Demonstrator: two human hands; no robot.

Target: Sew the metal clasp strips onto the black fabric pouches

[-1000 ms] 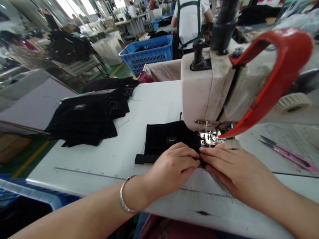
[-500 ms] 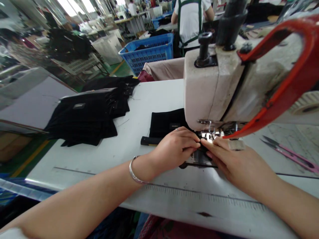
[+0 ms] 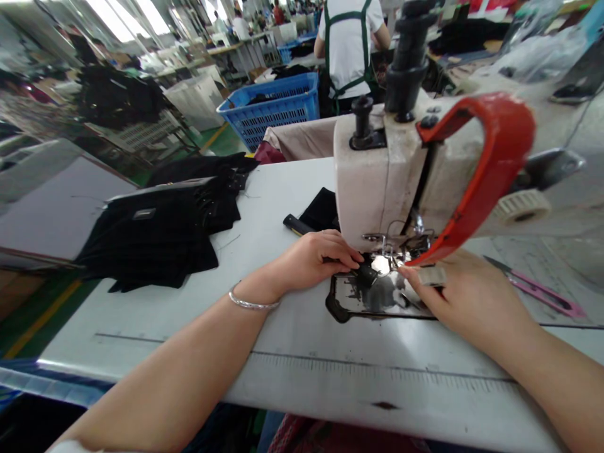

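A small black fabric piece lies on the white table and runs back under the sewing machine. My left hand rests on its near edge, fingers pressed together and pinching the cloth by the presser foot. My right hand lies just right of the needle, fingers curled by the fabric's end on the metal needle plate. The machine's red guard arches over my right hand and hides part of its fingers.
A stack of black fabric pieces sits on the table to the left. Pink thread snips lie to the right. A blue basket stands behind the table. A person in a white shirt works with their back to me.
The black piece has travelled away from me under the machine, uncovering the metal needle plate. Both hands have followed it forward toward the presser foot.
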